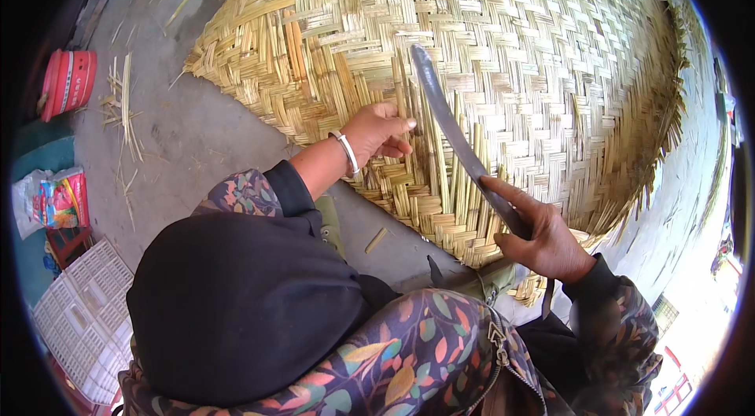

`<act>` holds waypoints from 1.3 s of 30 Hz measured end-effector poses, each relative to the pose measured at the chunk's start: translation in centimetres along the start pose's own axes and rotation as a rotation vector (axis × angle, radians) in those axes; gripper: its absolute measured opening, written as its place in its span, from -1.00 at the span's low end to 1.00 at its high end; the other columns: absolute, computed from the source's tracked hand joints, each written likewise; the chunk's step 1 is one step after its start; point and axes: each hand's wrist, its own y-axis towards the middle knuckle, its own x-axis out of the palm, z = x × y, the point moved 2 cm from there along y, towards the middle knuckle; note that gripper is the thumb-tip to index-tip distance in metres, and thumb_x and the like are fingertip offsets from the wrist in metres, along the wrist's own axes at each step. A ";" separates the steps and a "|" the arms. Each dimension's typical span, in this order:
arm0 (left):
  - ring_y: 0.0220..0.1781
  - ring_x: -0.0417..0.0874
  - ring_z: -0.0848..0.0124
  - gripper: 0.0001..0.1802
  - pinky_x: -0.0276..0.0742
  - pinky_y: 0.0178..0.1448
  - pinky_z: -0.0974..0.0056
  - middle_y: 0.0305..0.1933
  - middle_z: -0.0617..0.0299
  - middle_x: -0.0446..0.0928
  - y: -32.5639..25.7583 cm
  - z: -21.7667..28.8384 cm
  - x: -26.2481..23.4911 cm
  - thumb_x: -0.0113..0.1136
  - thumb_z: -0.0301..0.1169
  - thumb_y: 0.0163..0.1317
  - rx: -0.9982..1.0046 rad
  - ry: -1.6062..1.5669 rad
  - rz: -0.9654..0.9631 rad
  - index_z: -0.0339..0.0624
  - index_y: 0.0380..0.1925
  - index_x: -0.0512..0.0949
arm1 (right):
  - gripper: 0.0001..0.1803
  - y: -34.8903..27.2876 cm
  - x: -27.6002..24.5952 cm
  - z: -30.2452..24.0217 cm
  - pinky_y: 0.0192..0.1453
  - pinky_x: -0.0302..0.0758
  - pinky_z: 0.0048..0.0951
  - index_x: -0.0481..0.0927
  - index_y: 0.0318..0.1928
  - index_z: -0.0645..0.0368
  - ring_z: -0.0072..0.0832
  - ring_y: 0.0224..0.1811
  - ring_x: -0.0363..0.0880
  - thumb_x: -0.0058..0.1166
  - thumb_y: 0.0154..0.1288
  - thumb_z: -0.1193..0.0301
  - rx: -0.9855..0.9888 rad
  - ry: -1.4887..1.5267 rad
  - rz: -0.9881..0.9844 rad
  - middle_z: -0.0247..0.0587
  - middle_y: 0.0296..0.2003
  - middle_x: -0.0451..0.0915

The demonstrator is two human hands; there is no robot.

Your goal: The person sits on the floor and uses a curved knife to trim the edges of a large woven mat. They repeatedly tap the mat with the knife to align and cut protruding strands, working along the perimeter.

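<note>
A large woven mat (519, 62) of pale split strips fills the upper and right part of the view. My right hand (539, 235) grips a long curved knife (450, 121) by its near end, index finger laid along it. The dark metal blade slants up and left over the mat, its tip pointing away from me. To the left of the blade, my left hand (381, 133), with a pale bangle at the wrist, is at the mat's near-left border. Its fingers are bent, with a gap between them, beside upright loose strip ends (436, 156). No strip shows clearly in it.
Scattered strip scraps (126, 101) lie on the grey floor (197, 141) at left. Beyond them are a red tub (69, 84), a colourful packet (63, 200) and a pale slatted crate (82, 314). A short offcut (377, 240) lies below the mat's edge. Frayed ends line its right border.
</note>
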 end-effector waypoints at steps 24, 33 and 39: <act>-0.52 0.61 0.61 -0.79 0.55 -0.43 0.49 -0.51 0.39 0.55 -2.1 -2.2 -0.3 0.31 -0.26 0.29 0.077 0.049 0.094 -0.16 -0.27 0.57 | -0.30 3.9 0.8 1.9 -0.26 0.51 -0.22 0.45 0.29 0.09 -0.12 -0.44 0.59 0.15 0.03 0.34 0.065 -0.516 -0.043 0.11 -0.49 0.56; -0.47 0.66 0.55 -0.68 0.60 -0.42 0.47 -0.44 0.34 0.55 -2.1 -0.9 -1.2 0.28 -0.16 0.31 0.063 -0.055 0.050 -0.19 -0.22 0.54 | -0.31 4.6 -0.4 0.6 -0.19 0.55 -0.13 0.47 0.27 0.00 0.01 -0.30 0.65 0.16 0.04 0.27 0.138 -0.352 -0.185 0.10 -0.37 0.65; -0.44 0.68 0.54 -0.59 0.59 -0.42 0.46 -0.44 0.32 0.54 -1.8 -0.7 -1.2 0.26 -0.06 0.31 0.068 0.025 0.057 -0.23 -0.22 0.52 | -0.28 6.7 3.0 2.9 -0.15 0.57 -0.05 0.39 0.32 -0.10 0.01 -0.29 0.65 0.16 0.06 0.23 0.009 -0.662 0.061 0.07 -0.35 0.66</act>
